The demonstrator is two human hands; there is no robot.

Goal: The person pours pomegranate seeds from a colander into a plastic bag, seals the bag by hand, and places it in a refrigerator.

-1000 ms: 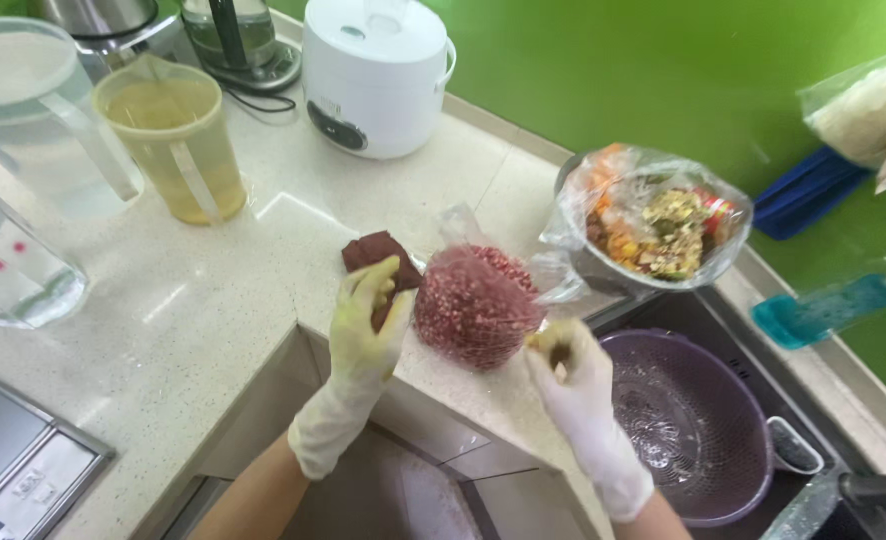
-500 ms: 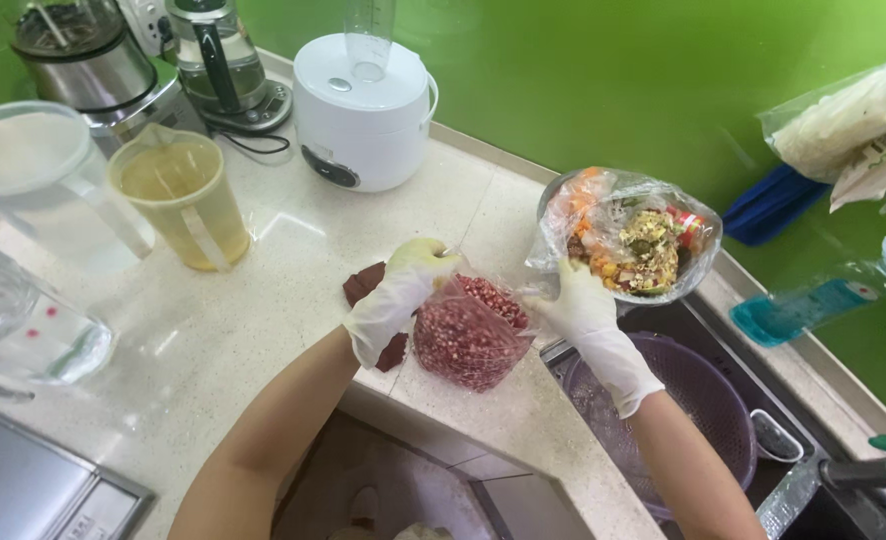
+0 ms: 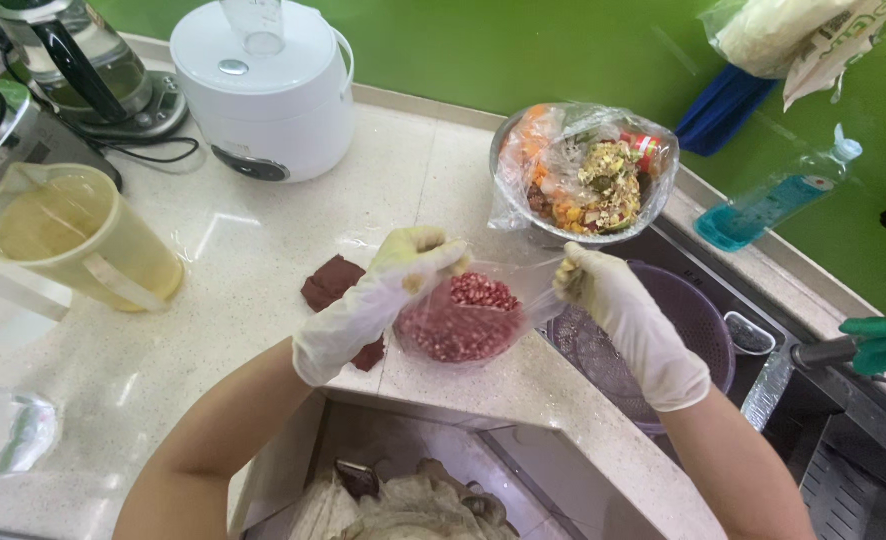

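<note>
Over the counter [image 3: 263, 250], two gloved hands' fingers pinch one seed bag [image 3: 463, 320] open

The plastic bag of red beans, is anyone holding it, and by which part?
Yes. Both gloved hands hold the clear bag of red beans by its open top edge: the left hand pinches the left side, the right hand the right side.
</note>
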